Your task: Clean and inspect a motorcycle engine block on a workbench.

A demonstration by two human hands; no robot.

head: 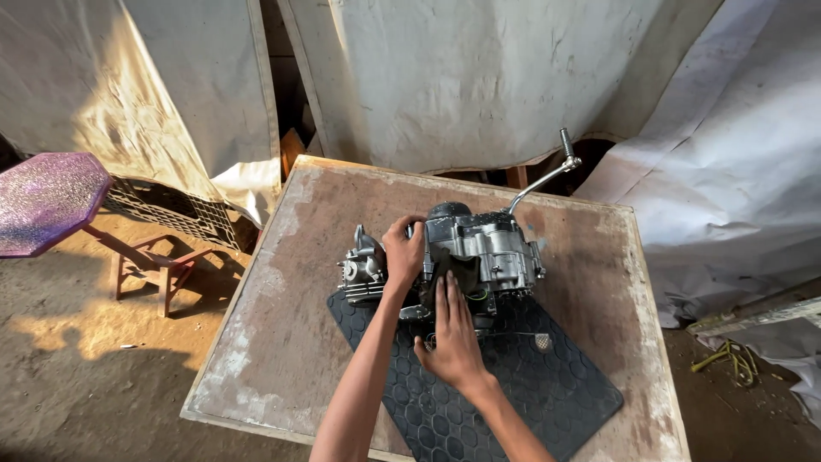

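Note:
A small grey metal engine (487, 244) stands on a black rubber mat (530, 385) on a worn wooden table (282, 282). A bent metal kick lever (547, 175) sticks up from its far right side. My left hand (403, 252) is wrapped over the top of the engine near its finned cylinder end (361, 269). My right hand (451, 338) lies flat, fingers together, against the engine's near side, pressing a dark cloth or cover (462, 272) there.
A purple octagonal stool (47, 201) with red legs stands on the dirt floor at left. White sheets (479, 77) hang behind the table. A plastic crate (171, 214) lies by the back left corner. Yellow cord (731, 359) lies on the ground at right.

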